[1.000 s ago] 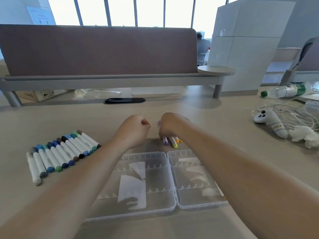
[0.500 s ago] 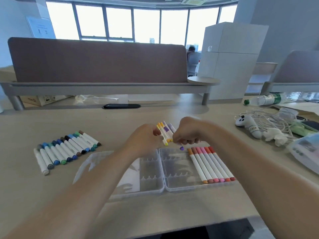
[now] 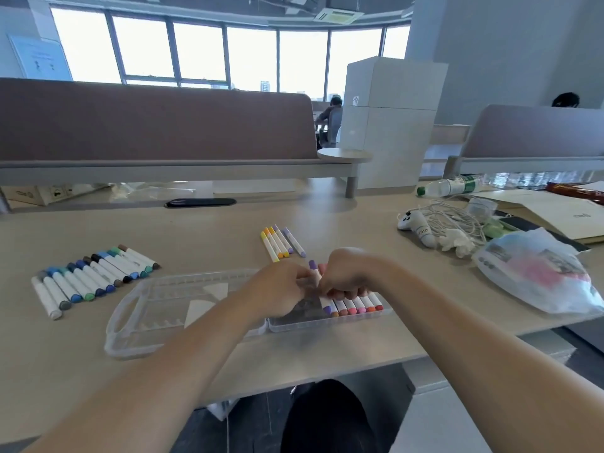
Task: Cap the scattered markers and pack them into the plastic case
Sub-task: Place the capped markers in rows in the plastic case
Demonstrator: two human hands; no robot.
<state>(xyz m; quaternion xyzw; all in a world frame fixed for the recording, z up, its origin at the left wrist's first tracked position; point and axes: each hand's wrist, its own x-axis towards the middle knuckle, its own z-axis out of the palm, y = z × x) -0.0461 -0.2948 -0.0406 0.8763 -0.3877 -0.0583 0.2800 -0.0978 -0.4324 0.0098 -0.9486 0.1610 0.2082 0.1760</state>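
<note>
**Purple marker goes into the open case**

A clear plastic case (image 3: 147, 325) lies opened flat near the front edge of the beige desk (image 3: 228, 220). Its left half, the one with the handle, holds no markers. Its right half carries a row of white markers with orange, brown, pink and red ends (image 3: 358, 305), side by side against the right wall.

Both hands meet over that right half. The left hand (image 3: 281, 289) has its fingers curled together, pinching a purple-capped white marker (image 3: 313, 267) at the left end of the row. The right hand (image 3: 346, 276) is knuckles up, its fingers curled tight on the same marker and over the row.

Just beyond lies a small cluster of yellow, orange and lilac markers (image 3: 281, 243). Well to the left is a slanted line of blue, green and grey markers (image 3: 94, 279). Far right sits a crumpled translucent plastic bag (image 3: 536, 273).
</note>
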